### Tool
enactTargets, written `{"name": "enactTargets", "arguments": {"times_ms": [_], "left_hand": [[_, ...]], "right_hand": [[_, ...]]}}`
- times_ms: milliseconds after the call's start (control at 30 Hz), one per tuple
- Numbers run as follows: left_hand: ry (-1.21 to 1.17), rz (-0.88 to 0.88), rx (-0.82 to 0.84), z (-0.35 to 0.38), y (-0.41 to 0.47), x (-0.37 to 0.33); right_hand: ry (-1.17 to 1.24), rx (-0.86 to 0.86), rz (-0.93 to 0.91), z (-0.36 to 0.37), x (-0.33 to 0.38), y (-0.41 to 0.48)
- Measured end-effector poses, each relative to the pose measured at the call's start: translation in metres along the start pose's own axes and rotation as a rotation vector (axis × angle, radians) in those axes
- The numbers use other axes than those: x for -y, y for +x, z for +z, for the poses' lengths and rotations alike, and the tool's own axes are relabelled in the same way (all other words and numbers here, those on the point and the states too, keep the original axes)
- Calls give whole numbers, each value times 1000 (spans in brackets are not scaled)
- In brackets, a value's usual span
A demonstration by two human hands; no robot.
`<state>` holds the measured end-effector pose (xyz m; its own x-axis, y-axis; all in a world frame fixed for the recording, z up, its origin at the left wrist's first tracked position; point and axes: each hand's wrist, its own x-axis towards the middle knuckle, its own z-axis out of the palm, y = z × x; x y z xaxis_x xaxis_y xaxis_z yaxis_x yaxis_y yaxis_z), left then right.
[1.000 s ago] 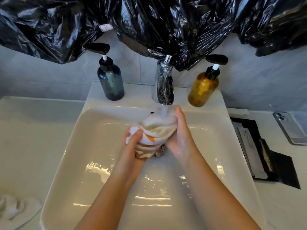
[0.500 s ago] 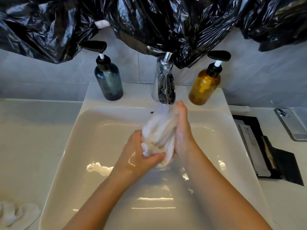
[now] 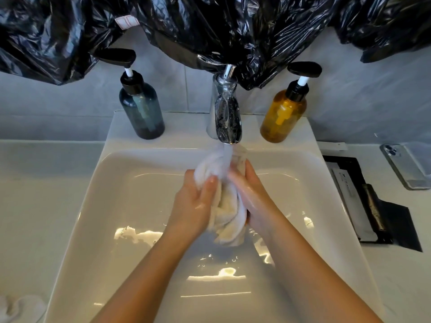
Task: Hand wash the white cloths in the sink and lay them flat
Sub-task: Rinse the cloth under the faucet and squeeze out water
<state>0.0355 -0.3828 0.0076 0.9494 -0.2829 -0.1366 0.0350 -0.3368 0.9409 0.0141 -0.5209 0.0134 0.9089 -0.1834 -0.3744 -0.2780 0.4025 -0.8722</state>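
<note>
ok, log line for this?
rinse | left hand, right hand grip white cloth | faucet running | second cloth on counter

The cloth (image 3: pixel 227 207) at the centre is white, creamier in its lower folds; the second cloth (image 3: pixel 16 306) at the lower left is white too. The sink (image 3: pixel 93 183) and worktop (image 3: pixel 35 194) are glossy off-white. At the upper left stands a smoky blue bottle (image 3: pixel 142 113) and at the upper right an amber bottle (image 3: pixel 283 115), both with black pumps. The tap (image 3: pixel 225 108) is mirror chrome. Shiny black plastic bags (image 3: pixel 210 24) span the top over a pale grey wall (image 3: pixel 349 108).
</note>
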Motion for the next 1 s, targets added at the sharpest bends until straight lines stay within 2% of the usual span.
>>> {"name": "enactTargets", "arguments": {"times_ms": [100,167,233,300,433,500,567,667,767,800,900,1000], "left_hand": [[157,213,135,1,-15,10],[389,293,110,3,-26,12],[489,322,74,3,-31,12],[415,283,92,-6,-30,9],[28,-45,211,-30,-9,-7],[-80,-63,265,-25,-6,-13],[-70,-27,274,-12,-6,-6],[142,-81,130,-5,-15,-14],[605,-57,47,5,-23,-18],[660,-1,25,9,-29,-20],[505,129,107,7,-37,-9],[168,75,264,-10,-33,-2]], "right_hand": [[40,-169,-65,-1,6,1],[78,-241,-63,-1,8,1],[162,-245,-53,1,8,-2],[219,-251,-16,2,4,-5],[341,-110,50,7,-5,-11],[338,-72,50,13,-8,-12],[228,-95,-4,18,-6,-9],[-28,-165,-57,22,3,-8],[-19,-85,-1,21,1,-15],[-30,-77,-31,20,0,-18],[49,-175,-41,13,-1,-20],[182,-153,-67,3,2,-17]]}}
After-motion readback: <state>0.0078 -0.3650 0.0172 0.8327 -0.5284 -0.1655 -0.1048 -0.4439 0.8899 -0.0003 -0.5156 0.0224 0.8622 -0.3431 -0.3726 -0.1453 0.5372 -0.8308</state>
